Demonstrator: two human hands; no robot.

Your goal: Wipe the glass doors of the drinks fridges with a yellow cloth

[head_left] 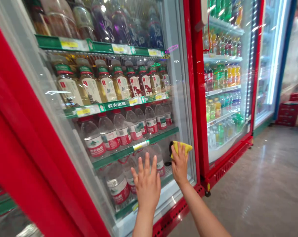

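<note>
Yellow cloth (188,147) right under the extended, slightly parted fingers of the right hand (180,167), seemingly flattened for even contact with the glass door (178,95), while the left hand (148,187) spreads wide alongside, perhaps for balance.

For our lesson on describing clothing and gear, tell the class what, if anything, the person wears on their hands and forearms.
The left hand and right hand are bare: no gloves, rings or bracelets show. No sleeve covers either visible forearm.
</note>
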